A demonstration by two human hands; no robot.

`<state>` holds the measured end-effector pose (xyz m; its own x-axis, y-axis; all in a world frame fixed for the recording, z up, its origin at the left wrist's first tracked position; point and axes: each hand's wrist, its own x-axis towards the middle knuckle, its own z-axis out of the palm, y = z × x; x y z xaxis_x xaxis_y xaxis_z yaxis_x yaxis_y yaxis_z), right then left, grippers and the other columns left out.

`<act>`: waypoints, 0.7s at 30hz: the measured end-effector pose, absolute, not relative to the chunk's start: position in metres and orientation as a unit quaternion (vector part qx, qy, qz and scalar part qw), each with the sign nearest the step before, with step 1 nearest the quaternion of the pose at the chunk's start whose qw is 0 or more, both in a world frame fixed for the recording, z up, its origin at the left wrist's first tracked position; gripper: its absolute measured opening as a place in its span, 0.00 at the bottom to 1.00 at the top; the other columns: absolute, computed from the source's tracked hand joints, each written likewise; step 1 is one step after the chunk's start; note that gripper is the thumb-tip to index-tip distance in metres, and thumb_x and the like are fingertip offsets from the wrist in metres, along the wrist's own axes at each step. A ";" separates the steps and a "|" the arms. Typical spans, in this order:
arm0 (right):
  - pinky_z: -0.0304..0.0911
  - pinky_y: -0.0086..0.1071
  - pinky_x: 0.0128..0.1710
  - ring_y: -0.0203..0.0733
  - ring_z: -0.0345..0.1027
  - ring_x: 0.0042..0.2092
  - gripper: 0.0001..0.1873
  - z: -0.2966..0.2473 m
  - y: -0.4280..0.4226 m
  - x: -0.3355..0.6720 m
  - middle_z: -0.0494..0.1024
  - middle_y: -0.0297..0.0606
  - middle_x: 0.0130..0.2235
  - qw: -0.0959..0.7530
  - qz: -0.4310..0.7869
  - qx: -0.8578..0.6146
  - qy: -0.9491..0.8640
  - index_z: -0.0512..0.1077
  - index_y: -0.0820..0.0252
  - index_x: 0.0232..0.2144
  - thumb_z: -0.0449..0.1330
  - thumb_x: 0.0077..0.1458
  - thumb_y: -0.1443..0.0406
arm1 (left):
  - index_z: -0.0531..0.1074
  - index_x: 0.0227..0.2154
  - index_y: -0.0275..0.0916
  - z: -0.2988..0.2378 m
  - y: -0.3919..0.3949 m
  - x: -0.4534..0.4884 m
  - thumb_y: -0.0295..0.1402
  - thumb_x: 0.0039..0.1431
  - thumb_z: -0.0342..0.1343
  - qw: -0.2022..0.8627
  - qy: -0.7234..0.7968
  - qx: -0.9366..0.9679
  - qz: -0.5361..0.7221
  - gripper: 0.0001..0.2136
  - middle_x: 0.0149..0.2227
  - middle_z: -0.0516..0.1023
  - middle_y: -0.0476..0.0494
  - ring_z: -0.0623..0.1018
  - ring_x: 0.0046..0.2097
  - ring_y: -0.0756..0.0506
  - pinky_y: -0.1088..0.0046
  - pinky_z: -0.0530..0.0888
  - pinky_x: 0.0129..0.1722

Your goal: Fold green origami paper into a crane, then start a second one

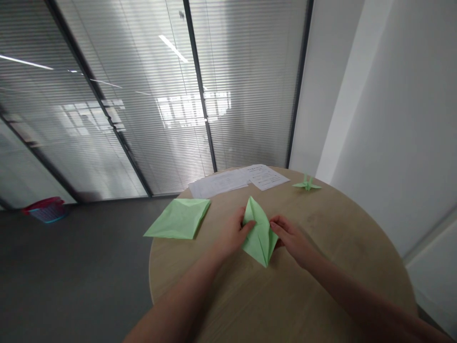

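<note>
A partly folded sheet of light green origami paper (257,240) is held up between my two hands over the round wooden table. It has a pointed, diamond-like outline with a crease running down its length. My left hand (238,229) grips its left edge, thumb lying across the front and the other fingers behind. At the right edge, my right hand (285,233) pinches a flap between thumb and fingers; some of those fingertips are hidden behind the paper.
More green paper (176,219) lies at the table's left edge, slightly overhanging. Printed white sheets (228,182) rest along the back. A folded green paper crane (307,185) stands at the back right of the table (342,238). On the floor, far left, is a red-and-blue basket (46,209).
</note>
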<state>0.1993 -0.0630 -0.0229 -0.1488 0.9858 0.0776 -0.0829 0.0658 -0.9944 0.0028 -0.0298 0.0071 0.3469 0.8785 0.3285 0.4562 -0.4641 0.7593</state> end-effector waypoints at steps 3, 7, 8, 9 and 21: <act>0.62 0.30 0.26 0.36 0.64 0.28 0.21 -0.025 -0.061 0.198 0.68 0.30 0.28 0.493 0.541 -0.425 -0.533 0.65 0.57 0.32 0.62 0.52 0.47 | 0.68 0.54 0.42 0.010 -0.035 0.005 0.34 0.63 0.49 0.267 0.412 0.796 0.353 0.17 0.51 0.77 0.41 0.76 0.51 0.41 0.62 0.70 0.53; 0.57 0.30 0.26 0.36 0.61 0.26 0.20 -0.025 -0.059 0.197 0.66 0.28 0.24 0.498 0.503 -0.441 -0.552 0.64 0.56 0.28 0.65 0.49 0.50 | 0.70 0.52 0.42 0.010 -0.038 0.008 0.35 0.66 0.45 0.263 0.394 0.809 0.349 0.15 0.50 0.78 0.42 0.76 0.49 0.42 0.62 0.71 0.52; 0.57 0.30 0.26 0.36 0.62 0.26 0.19 -0.024 -0.059 0.197 0.66 0.28 0.24 0.501 0.494 -0.446 -0.554 0.64 0.56 0.28 0.66 0.48 0.51 | 0.69 0.53 0.43 0.009 -0.039 0.009 0.35 0.67 0.45 0.264 0.392 0.810 0.347 0.16 0.51 0.78 0.42 0.76 0.50 0.42 0.62 0.71 0.52; 0.58 0.30 0.27 0.36 0.63 0.26 0.19 -0.024 -0.059 0.196 0.67 0.28 0.24 0.503 0.490 -0.450 -0.551 0.63 0.56 0.28 0.66 0.47 0.52 | 0.69 0.54 0.43 0.009 -0.039 0.010 0.35 0.67 0.44 0.265 0.389 0.813 0.344 0.16 0.52 0.77 0.42 0.76 0.51 0.42 0.62 0.71 0.53; 0.67 0.37 0.34 0.44 0.74 0.32 0.26 -0.024 -0.057 0.197 0.80 0.36 0.31 0.494 0.556 -0.422 -0.519 0.73 0.58 0.47 0.68 0.45 0.56 | 0.73 0.50 0.38 0.006 -0.037 0.012 0.38 0.65 0.47 0.259 0.430 0.782 0.370 0.16 0.38 0.79 0.42 0.77 0.38 0.44 0.68 0.72 0.39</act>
<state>0.1974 -0.0572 -0.0237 -0.1568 0.9867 0.0439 -0.1110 0.0266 -0.9935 0.0116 -0.0366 0.0065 0.3571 0.8637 0.3557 0.4799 -0.4963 0.7234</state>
